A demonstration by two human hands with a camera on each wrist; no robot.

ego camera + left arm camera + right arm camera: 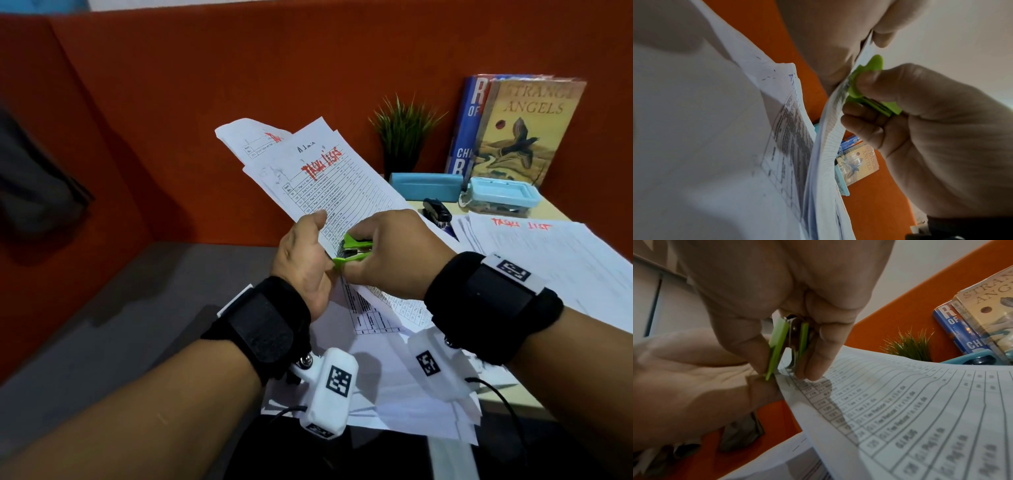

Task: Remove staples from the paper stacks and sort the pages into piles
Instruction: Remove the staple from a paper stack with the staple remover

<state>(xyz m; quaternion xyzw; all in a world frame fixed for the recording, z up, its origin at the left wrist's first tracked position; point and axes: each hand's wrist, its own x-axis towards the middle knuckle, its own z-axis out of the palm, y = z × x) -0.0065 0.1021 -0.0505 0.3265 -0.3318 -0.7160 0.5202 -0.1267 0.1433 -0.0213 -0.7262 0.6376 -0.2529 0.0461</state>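
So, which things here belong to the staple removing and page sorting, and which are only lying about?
Belonging to the job:
- stapled paper stack, held by the left hand
- green staple remover, pinched by the right hand at the stack's edge
- pile of pages on the desk

Only lying about:
- black stapler
- potted plant
- books
- blue container

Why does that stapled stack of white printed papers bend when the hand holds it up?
The stapled stack of white printed papers is probably floppy: in the right wrist view it curves past the left hand. It seems light, since one hand lifts it. The green plastic staple remover in the right hand likely stays stiff.
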